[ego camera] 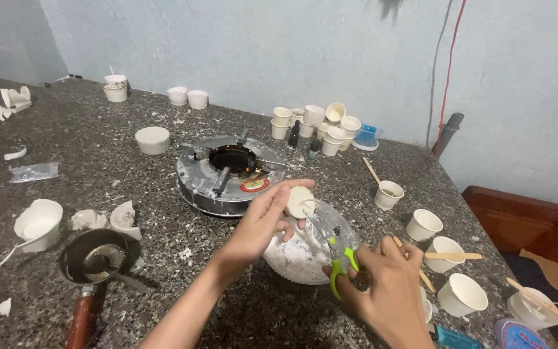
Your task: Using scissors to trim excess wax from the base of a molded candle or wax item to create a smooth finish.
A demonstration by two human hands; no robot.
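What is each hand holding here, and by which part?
The left hand pinches a small round white disc by its edge. The right hand grips green-handled scissors by the finger loops, blades pointing towards the disc.

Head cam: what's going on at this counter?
A person works over a speckled stone counter. The left hand holds a small white disc above a white-coated bowl. The right hand grips green-handled scissors, blades pointing up toward the disc. A small round metal stove sits just behind, with many small white cups around and a small pan at left.
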